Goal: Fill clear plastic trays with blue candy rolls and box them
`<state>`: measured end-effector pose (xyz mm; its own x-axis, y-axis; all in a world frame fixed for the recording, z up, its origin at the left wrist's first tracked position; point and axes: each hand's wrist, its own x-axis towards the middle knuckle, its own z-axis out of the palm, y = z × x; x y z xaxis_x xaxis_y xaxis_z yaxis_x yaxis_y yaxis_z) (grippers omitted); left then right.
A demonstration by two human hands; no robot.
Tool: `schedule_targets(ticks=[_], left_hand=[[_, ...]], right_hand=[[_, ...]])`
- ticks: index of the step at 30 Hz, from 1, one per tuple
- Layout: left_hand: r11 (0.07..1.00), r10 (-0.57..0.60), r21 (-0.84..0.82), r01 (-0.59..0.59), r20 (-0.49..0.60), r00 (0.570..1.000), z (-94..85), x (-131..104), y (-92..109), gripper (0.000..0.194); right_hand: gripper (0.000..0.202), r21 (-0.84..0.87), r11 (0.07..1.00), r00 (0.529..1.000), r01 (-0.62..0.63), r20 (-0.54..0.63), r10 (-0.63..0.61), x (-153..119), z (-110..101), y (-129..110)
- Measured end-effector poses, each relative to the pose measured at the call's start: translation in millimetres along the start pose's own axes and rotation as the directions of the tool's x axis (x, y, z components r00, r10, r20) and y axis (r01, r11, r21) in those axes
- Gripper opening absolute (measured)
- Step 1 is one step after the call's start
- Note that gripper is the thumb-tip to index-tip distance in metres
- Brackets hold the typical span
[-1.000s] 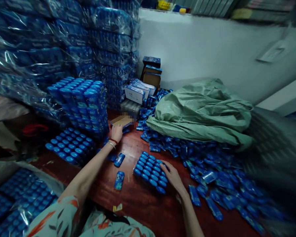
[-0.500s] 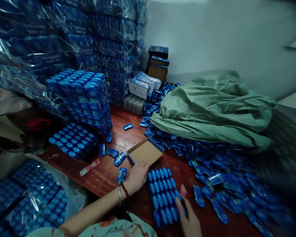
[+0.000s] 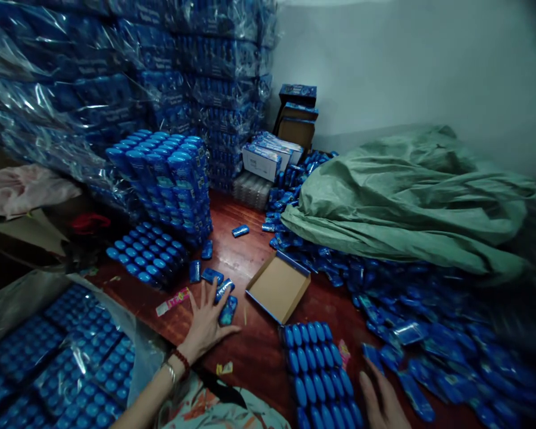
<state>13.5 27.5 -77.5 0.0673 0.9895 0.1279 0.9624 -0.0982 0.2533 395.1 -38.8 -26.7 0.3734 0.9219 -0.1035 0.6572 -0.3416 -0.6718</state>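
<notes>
My left hand (image 3: 208, 322) is spread over the table, its fingers reaching the loose blue packs (image 3: 224, 290) left of the cardboard tray. Bracelets circle that wrist. The shallow tray (image 3: 279, 287), brown inside with blue edges, lies with nothing in it. Below it sits a block of blue packs (image 3: 319, 375) in neat rows. To the right of this block is my right hand (image 3: 379, 393), partly cut off by the lower edge, thumb and fingers apart, near a blue pack at the pile's edge.
A heap of loose blue packs (image 3: 451, 357) covers the right side under a green cloth (image 3: 406, 202). Wrapped stacks (image 3: 223, 77) rise at the back left. Another arranged block (image 3: 147, 253) and a pink strip (image 3: 173, 301) lie left. White boxes (image 3: 261, 162) stand behind.
My left hand has let go of the cardboard tray and moved left to the loose packs, fingers spread. My right hand has come away from the block, to the right. The view has shifted slightly.
</notes>
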Motion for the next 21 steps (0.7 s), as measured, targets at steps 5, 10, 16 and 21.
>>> schedule_targets(ticks=[5, 10, 16, 21], left_hand=[[0.998, -0.057, 0.014, 0.058, -0.052, 0.997, 7.7, 75.5, -11.4, 0.091], [0.99, 0.057, -0.133, -0.054, 0.02, 0.998, 14.9, 151.8, 4.1, 0.071], [0.95, 0.143, -0.288, -0.118, 0.069, 0.987, 13.5, 226.6, 72.0, 0.054], [0.937, 0.174, -0.302, -0.175, -0.028, 0.984, -10.8, 216.3, 67.5, 0.052]], right_hand=[[0.047, -0.016, 0.91, 0.904, 0.413, 0.123, -0.409, 58.3, -2.7, -63.3], [0.043, -0.127, 0.646, 0.592, 0.753, 0.561, -0.579, 106.0, 31.4, -135.9], [0.024, -0.303, 0.447, 0.501, 0.842, 0.746, -0.439, 124.9, 67.0, -160.0], [0.024, -0.246, 0.471, 0.512, 0.847, 0.614, -0.6, 121.9, 45.5, -154.9]])
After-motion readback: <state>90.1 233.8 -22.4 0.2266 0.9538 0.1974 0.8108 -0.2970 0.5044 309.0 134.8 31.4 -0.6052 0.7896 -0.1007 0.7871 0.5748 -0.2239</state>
